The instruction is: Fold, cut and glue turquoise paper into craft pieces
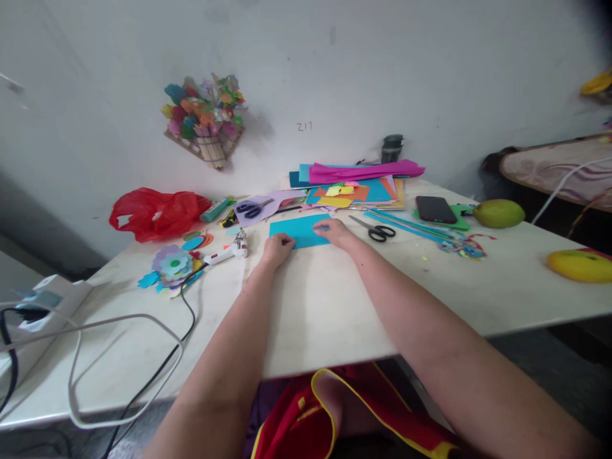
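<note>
A sheet of bright blue paper [301,227] lies flat on the table in front of me. At its near left corner is my left hand [277,250], with the fingers curled together on the paper's edge. My right hand [336,233] rests over the right part of the sheet, its fingers stretched out and touching the paper. Black-handled scissors [377,231] lie just right of my right hand. To the left of my left hand is a white glue gun [228,250] on its side.
Cut paper flowers [173,262] and a red plastic bag [153,213] are on the left. Coloured paper sheets [363,194] are stacked at the back, near a second pair of scissors [253,208]. A phone [435,209], a green mango [498,213] and a yellow mango [581,265] lie right. Cables [176,357] hang front left.
</note>
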Tool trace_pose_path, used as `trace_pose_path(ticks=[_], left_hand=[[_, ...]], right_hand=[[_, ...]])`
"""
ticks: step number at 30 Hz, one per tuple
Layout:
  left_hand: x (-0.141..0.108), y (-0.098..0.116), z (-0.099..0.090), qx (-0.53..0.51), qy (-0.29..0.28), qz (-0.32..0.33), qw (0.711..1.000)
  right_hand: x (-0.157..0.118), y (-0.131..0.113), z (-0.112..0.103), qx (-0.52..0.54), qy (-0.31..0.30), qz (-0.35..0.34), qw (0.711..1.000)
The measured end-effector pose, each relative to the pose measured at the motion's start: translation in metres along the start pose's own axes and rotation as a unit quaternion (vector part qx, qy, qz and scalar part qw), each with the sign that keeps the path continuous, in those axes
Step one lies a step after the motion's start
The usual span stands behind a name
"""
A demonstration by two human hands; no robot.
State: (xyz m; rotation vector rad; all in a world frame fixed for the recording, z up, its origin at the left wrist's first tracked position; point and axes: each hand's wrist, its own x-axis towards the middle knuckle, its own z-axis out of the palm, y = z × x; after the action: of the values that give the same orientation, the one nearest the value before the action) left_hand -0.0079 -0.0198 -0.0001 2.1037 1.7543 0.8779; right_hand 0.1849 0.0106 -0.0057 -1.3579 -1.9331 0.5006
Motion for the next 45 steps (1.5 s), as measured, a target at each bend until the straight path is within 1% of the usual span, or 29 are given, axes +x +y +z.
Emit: trace_pose_path(ticks=[1,3,6,9,12,17,22,27,33,38,41,45], left_hand=[[0.0,0.0,0.0,-0.007,0.0,-0.007,1.0],[0.001,-0.001,0.0,-0.024,-0.001,-0.02,1.0],[0.004,-0.007,0.001,-0.06,-0.001,-0.036,0.998],[0.008,-0.014,0.003,-0.097,0.002,-0.044,0.994],[0.01,-0.02,0.004,-0.119,0.004,-0.043,0.992],[0.011,-0.026,0.004,-0.156,0.002,-0.053,0.986],[0.012,-0.029,0.005,-0.178,0.005,-0.037,0.983],[0.01,-0.025,0.003,-0.17,0.003,-0.044,0.984],[0.007,-0.019,0.001,-0.136,-0.005,-0.047,0.99],[0.002,-0.011,0.001,-0.107,-0.004,-0.006,0.994],[0.001,-0.008,0.002,-0.073,-0.009,0.041,0.996],[0.004,-0.011,0.003,-0.021,-0.014,0.108,0.994]], right_hand=[[0.0,-0.002,-0.001,-0.009,-0.01,-0.021,1.0],[-0.002,-0.007,-0.004,-0.06,-0.038,-0.066,0.995],[-0.007,-0.018,-0.007,-0.178,-0.077,-0.127,0.973],[-0.012,-0.027,-0.009,-0.274,-0.109,-0.148,0.944],[-0.014,-0.032,-0.009,-0.316,-0.127,-0.146,0.929],[-0.014,-0.036,-0.008,-0.358,-0.137,-0.156,0.91],[-0.016,-0.042,-0.009,-0.388,-0.153,-0.167,0.893],[-0.016,-0.044,-0.008,-0.401,-0.158,-0.179,0.884],[-0.017,-0.043,-0.007,-0.407,-0.146,-0.199,0.88],[-0.017,-0.041,-0.005,-0.404,-0.143,-0.202,0.881],[-0.017,-0.04,-0.004,-0.4,-0.137,-0.201,0.884],[-0.016,-0.038,-0.002,-0.396,-0.134,-0.198,0.886]])
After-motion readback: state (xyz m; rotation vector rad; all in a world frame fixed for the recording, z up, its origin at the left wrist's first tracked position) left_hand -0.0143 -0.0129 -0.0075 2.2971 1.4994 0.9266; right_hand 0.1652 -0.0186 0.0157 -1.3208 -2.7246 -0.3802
